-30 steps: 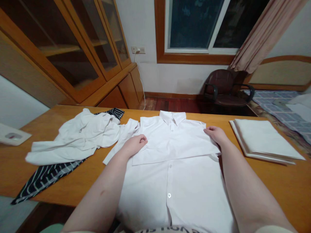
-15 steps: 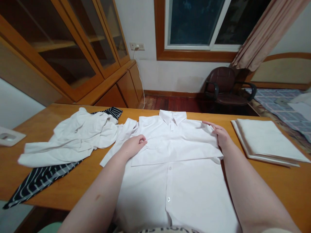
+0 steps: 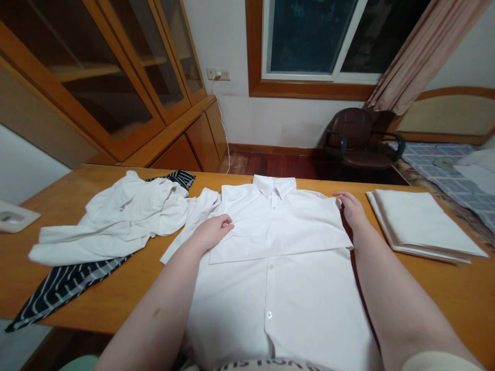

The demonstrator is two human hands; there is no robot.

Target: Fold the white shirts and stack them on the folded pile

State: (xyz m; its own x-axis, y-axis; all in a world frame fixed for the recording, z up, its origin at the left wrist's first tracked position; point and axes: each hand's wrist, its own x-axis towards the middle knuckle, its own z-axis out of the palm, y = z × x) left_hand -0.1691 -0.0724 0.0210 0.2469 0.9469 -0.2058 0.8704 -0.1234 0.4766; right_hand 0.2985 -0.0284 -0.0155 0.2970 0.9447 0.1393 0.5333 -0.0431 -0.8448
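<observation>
A white button-up shirt (image 3: 301,293) lies front up on the table, its collar (image 3: 275,186) at the far edge. Across its chest runs a layer of cloth (image 3: 286,232) with a nearly straight lower edge. One sleeve (image 3: 201,206) sticks out on the left. My left hand (image 3: 214,230) rests on the left side of the chest, closed with a bit of the cloth pinched between thumb and fingers. At the right shoulder edge, my right hand (image 3: 351,208) has its fingers bent around the fabric. The thumb there is partly hidden.
Crumpled white clothing (image 3: 124,216) lies over black-and-white striped cloth (image 3: 69,288) on the left. On the right is a folded white stack (image 3: 421,219). The wooden table (image 3: 154,288) carries all this; a chair (image 3: 353,136) stands beyond it.
My right hand has shifted slightly away, up along the shirt's shoulder edge. The cloth at the right side now lies flatter and straighter. My left hand has stayed put.
</observation>
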